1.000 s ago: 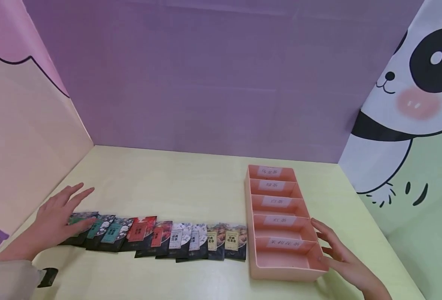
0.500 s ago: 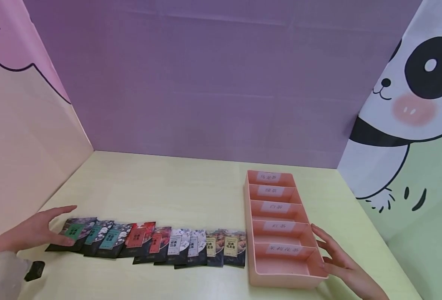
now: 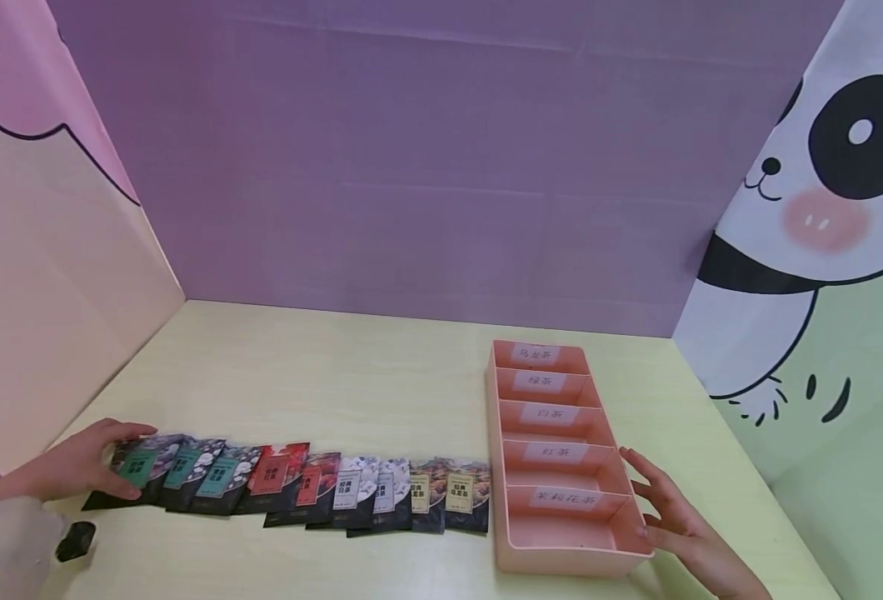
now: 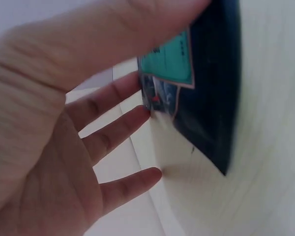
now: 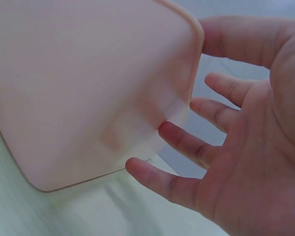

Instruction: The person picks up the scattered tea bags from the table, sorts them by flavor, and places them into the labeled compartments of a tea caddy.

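At the left end of a row of overlapping tea packets (image 3: 276, 479) lies a dark packet with a green label (image 3: 140, 468). My left hand (image 3: 74, 465) holds this packet, its thumb over the label and its fingertips at the far edge. Close up in the left wrist view, the tea packet (image 4: 206, 93) sits between thumb and fingers, partly covered by the thumb. On the right stands a pink compartment box (image 3: 561, 560) with paper labels on its dividers. My right hand (image 3: 685, 527) touches the box's right wall with fairly straight fingers, thumb at the near corner.
The other packets carry teal, red, white and yellow labels and reach nearly to the box's left wall. A purple wall (image 3: 426, 167) closes off the back. A panda-printed panel (image 3: 786, 333) stands at the right. A small black object (image 3: 76, 540) is by the left sleeve.
My left hand has drawn back from above the row and closed on the green-labelled packet, which has slid slightly left. My right hand stays at the box.
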Demonstrator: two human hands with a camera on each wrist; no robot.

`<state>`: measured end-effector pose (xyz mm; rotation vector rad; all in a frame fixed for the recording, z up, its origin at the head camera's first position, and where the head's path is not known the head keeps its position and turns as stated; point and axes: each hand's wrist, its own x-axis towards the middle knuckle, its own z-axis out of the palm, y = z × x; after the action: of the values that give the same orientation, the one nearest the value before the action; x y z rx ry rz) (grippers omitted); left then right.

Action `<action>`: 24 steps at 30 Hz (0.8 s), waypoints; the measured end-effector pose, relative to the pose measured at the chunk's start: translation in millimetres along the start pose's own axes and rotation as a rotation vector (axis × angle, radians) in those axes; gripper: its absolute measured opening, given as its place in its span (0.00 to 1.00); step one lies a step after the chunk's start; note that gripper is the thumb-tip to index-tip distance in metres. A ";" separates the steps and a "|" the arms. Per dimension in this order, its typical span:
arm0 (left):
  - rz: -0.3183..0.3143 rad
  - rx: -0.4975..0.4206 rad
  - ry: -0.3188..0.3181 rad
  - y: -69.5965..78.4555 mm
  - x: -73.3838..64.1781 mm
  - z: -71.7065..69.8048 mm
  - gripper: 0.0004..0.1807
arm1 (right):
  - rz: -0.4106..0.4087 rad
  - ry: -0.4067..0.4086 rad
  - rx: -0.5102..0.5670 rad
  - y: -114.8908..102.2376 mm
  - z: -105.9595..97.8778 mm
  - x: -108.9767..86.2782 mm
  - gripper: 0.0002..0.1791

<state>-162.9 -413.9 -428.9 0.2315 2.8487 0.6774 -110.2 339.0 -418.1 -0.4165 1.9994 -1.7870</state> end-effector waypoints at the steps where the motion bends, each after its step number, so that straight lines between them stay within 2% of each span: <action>1: -0.008 -0.002 0.007 -0.4 -0.6 -0.7 0.44 | 0.001 0.009 -0.003 0.2 0.7 0.3 0.40; 4: -0.018 0.003 0.033 -1.3 -3.4 -3.3 0.41 | 0.009 0.038 -0.005 1.1 2.1 2.3 0.41; 11: 0.027 -0.005 0.102 -3.8 -13.9 -12.9 0.24 | -0.005 0.067 0.004 6.9 1.6 7.3 0.42; 16: -0.009 -0.027 0.116 -5.6 -21.7 -20.6 0.14 | 0.024 0.096 -0.014 9.6 2.6 7.8 0.43; 24: -0.054 -0.093 0.109 1.6 -25.4 -32.7 0.12 | 0.013 0.110 -0.013 6.5 3.0 3.5 0.42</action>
<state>-145.7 -431.4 -395.5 0.1054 2.9044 0.8338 -111.3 335.5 -425.1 -0.3141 2.0843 -1.8262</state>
